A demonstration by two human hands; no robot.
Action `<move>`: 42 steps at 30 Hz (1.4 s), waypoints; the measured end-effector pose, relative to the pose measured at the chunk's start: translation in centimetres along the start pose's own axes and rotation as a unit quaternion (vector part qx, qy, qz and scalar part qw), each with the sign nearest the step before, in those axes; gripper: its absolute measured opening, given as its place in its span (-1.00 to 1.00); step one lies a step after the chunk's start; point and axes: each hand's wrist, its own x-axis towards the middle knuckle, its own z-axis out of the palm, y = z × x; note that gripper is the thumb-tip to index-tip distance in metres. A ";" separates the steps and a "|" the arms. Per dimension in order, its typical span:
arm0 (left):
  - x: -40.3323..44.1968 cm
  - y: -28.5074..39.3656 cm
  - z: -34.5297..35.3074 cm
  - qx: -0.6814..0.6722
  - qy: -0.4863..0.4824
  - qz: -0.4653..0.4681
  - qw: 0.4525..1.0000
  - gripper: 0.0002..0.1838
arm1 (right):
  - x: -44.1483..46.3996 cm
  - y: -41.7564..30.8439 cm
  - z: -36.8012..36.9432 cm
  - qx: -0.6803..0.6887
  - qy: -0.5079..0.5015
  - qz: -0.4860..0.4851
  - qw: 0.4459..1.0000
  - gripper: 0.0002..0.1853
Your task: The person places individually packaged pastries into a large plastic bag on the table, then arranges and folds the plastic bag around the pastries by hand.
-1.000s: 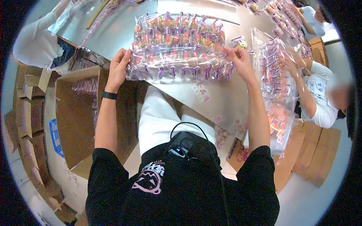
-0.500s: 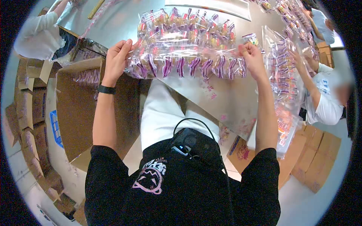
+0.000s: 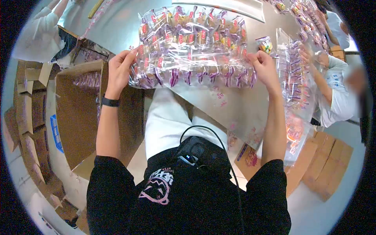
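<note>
A large clear plastic bag (image 3: 192, 51) full of small snack packets, purple-edged with red labels in rows, spans the space between my hands at the near edge of the metal table (image 3: 219, 98). My left hand (image 3: 122, 70) pinches the bag's left side. On the right side, my right hand (image 3: 263, 67) pinches it between thumb and fingers. Just beyond my right hand lies one loose colourful snack packet (image 3: 264, 44).
An open cardboard box (image 3: 82, 117) with packets inside stands at my left. Flattened cartons (image 3: 327, 164) lean at the right. Another filled bag (image 3: 293, 74) lies under a co-worker's hands (image 3: 311, 62). A second person (image 3: 37, 37) stands at the far left.
The bag has tipped so more of its upper face with red labels shows, and its near edge sits slightly lower. Both my hands keep their hold and have shifted slightly downward.
</note>
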 end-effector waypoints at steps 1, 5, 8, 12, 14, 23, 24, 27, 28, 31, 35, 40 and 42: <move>0.2 0.1 0.0 -0.017 0.001 0.007 1.000 -0.69 | 0.3 -0.2 -0.1 0.026 -0.020 0.005 0.999 -0.64; 0.8 -0.8 0.0 -0.079 0.015 -0.004 0.997 -0.72 | 0.5 -0.6 -0.2 0.106 -0.052 0.016 0.993 -0.62; 0.7 -1.3 -0.1 -0.010 0.029 -0.043 0.999 -0.75 | 0.2 0.6 0.1 0.169 -0.072 0.046 0.982 -0.60; 0.6 -1.9 1.1 -0.120 0.063 -0.043 0.990 -0.77 | -0.2 1.7 0.9 0.223 -0.035 0.098 0.969 -0.57; 0.0 -2.2 1.4 -0.119 0.092 -0.038 0.988 -0.79 | -0.5 2.8 1.3 0.259 -0.032 0.129 0.957 -0.57; -0.1 -1.4 2.2 -0.207 0.125 -0.144 0.959 -0.79 | 0.3 3.3 1.8 0.274 0.000 0.121 0.954 -0.56; -0.2 -1.5 2.7 -0.195 0.164 -0.089 0.963 -0.79 | 0.0 3.5 1.9 0.281 0.004 0.093 0.955 -0.52; -0.4 -1.8 3.4 -0.130 0.225 0.015 0.966 -0.76 | 0.1 3.7 2.5 0.250 0.043 0.025 0.967 -0.38; -0.7 -1.6 3.1 -0.092 0.212 0.010 0.973 -0.74 | -0.1 3.5 2.3 0.229 0.060 0.007 0.972 -0.34; -0.5 -1.9 1.9 0.025 0.192 0.024 0.981 -0.73 | -0.3 2.4 1.3 0.116 0.083 -0.014 0.990 -0.44; -0.2 -1.7 1.5 0.132 0.191 0.179 0.956 -0.83 | -0.2 1.7 0.3 -0.001 0.067 -0.033 0.997 -0.68; -0.5 -1.0 0.9 0.163 0.116 0.068 0.977 -0.75 | -0.8 -0.5 -0.3 -0.071 0.020 -0.096 0.993 -0.57; 0.3 -0.3 0.1 0.231 0.076 0.098 0.965 -0.69 | -0.9 -3.5 -1.7 -0.186 -0.048 -0.072 0.979 -0.44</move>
